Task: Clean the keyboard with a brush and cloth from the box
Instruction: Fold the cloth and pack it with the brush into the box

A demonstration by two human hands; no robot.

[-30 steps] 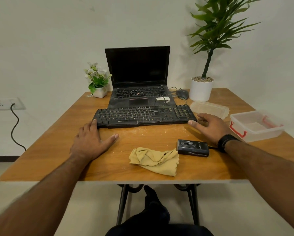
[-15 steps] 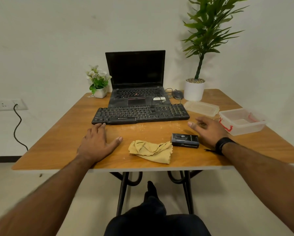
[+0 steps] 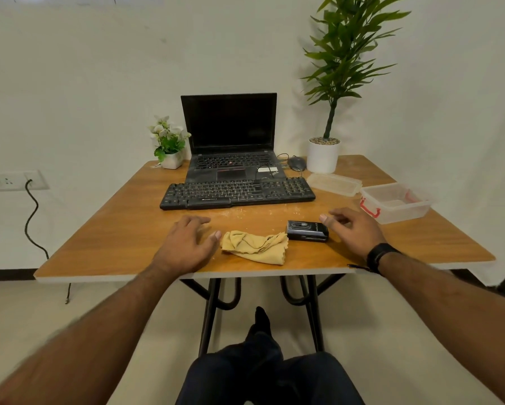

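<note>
The black keyboard (image 3: 237,192) sits square in the middle of the frame, flat on the wooden table (image 3: 114,229), with pale crumbs scattered on the wood along its near edge. Right below it, the yellow cloth (image 3: 254,243) lies crumpled near the table's front edge, and just to its right is a small black case (image 3: 307,230), which may hold the brush, though that cannot be told from here. The left hand (image 3: 187,244) rests palm down on the table at centre left, fingers loose and spread, thumb tip right beside the cloth, gripping nothing. The right hand (image 3: 352,229) sits at centre right, fingers relaxed and slightly bent, just beside the case and holding nothing; a dark band wraps the wrist. Further right, the clear plastic box (image 3: 396,203) with red latches stands open, its lid (image 3: 334,184) lying just left of it. Behind the keyboard, an open laptop (image 3: 231,141) with a dark screen, a mouse (image 3: 296,163), a small flowering plant (image 3: 169,144) to the left and a tall potted plant (image 3: 324,154) in the upper right.
</note>
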